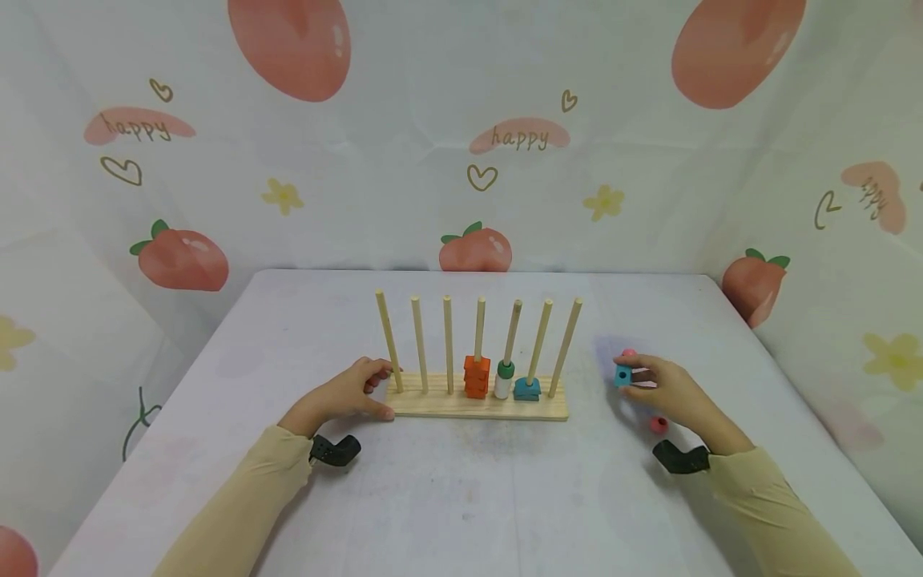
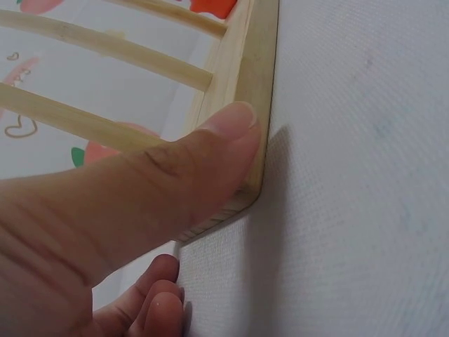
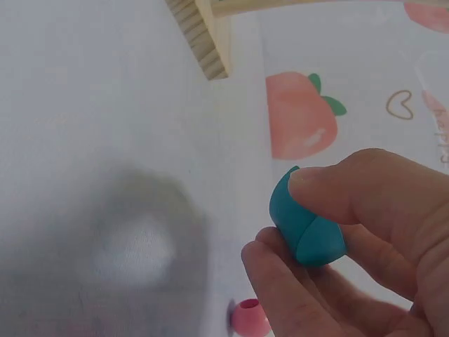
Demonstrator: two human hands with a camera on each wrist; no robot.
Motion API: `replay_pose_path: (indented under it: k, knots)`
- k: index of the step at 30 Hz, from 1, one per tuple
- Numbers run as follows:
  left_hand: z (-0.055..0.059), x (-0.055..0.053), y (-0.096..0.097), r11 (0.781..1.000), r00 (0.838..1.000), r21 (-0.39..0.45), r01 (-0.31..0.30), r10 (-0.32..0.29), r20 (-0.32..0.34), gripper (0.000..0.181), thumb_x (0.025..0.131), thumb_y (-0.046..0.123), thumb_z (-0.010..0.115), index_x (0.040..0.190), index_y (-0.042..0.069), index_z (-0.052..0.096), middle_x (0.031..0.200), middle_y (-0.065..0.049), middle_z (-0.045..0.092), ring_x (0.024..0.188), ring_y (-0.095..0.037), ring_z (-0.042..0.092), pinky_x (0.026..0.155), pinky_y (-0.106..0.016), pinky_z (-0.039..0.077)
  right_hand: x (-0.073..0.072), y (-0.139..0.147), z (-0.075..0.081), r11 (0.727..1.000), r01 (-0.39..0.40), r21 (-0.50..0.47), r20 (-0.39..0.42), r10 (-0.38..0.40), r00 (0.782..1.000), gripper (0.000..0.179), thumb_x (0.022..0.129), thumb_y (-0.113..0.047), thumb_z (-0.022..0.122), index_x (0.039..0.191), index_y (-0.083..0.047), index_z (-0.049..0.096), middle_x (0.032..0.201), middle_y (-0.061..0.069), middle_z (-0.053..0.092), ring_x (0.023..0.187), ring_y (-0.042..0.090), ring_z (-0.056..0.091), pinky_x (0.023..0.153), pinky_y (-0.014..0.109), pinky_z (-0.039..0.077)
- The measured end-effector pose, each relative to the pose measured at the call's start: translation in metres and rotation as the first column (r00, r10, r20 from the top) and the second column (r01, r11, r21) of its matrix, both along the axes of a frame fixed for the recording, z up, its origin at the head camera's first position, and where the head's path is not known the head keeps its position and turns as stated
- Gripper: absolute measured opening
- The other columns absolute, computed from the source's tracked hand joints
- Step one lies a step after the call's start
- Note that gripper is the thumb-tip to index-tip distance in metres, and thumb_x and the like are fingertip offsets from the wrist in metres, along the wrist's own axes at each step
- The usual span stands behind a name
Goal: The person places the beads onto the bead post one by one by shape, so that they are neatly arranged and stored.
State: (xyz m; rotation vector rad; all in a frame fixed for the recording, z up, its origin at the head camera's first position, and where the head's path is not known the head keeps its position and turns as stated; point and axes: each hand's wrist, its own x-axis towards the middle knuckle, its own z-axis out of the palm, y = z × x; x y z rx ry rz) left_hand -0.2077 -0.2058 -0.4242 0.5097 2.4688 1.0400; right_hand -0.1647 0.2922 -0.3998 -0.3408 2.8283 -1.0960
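My left hand (image 1: 349,393) grips the left end of a wooden peg stand (image 1: 436,407), thumb on its front edge and fingers round the end. In the left wrist view the thumb (image 2: 203,158) presses near the stand's corner. Off the stand's right end, my right hand (image 1: 674,394) pinches a blue bead (image 1: 622,375) with a hole through it; the right wrist view shows this bead (image 3: 309,221) with curved sides between thumb and fingers. On the stand's pegs sit stacked orange beads (image 1: 477,378), a green bead (image 1: 505,369) over white (image 1: 501,389), and a blue bead (image 1: 527,391).
One pink bead (image 1: 658,425) lies on the table below the right hand, and another pink bead (image 1: 629,352) shows just behind the held one. Several upright pegs (image 1: 449,344) rise from the stand. Behind the white table (image 1: 461,497) hangs a peach-print cloth (image 1: 389,160).
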Motion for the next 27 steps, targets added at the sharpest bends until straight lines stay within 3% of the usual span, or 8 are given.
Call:
replay_pose_path:
  k: [17, 22, 27]
  knots:
    - [-0.001, 0.000, 0.000, 1.000, 1.000, 0.012, -0.006, 0.006, 0.007, 0.077, 0.072, 0.020, 0.086, 0.135, -0.001, 0.047, 0.120, -0.018, 0.043, 0.100, -0.025, 0.041, 0.090, -0.037, 0.039, 0.004, -0.009, 0.007, 0.992, -0.062, -0.113, -0.003, 0.062, 0.998, 0.048, 0.084, -0.003, 0.072, 0.128, 0.006, 0.055, 0.125, 0.025, 0.051, 0.099, 0.035, 0.064, 0.079, 0.025, 0.054]
    - [0.000, 0.000, 0.000, 1.000, 1.000, 0.011, -0.004, 0.004, 0.007, 0.077, 0.072, 0.020, 0.086, 0.135, -0.001, 0.047, 0.120, -0.019, 0.043, 0.101, -0.025, 0.042, 0.091, -0.038, 0.039, 0.004, -0.009, 0.008, 0.995, -0.064, -0.080, -0.020, 0.062, 0.998, 0.049, 0.084, -0.008, 0.074, 0.129, 0.001, 0.056, 0.127, 0.022, 0.054, 0.104, 0.036, 0.061, 0.083, 0.038, 0.055]
    - [0.000, 0.000, 0.000, 1.000, 1.000, 0.016, 0.003, -0.003, 0.006, 0.076, 0.072, 0.017, 0.086, 0.135, -0.003, 0.046, 0.121, -0.020, 0.043, 0.102, -0.026, 0.041, 0.091, -0.039, 0.039, 0.006, -0.011, 0.012, 0.998, -0.036, -0.050, -0.030, 0.035, 0.999, 0.051, 0.086, -0.018, 0.074, 0.132, -0.005, 0.057, 0.125, 0.018, 0.057, 0.106, 0.033, 0.059, 0.075, 0.029, 0.053]
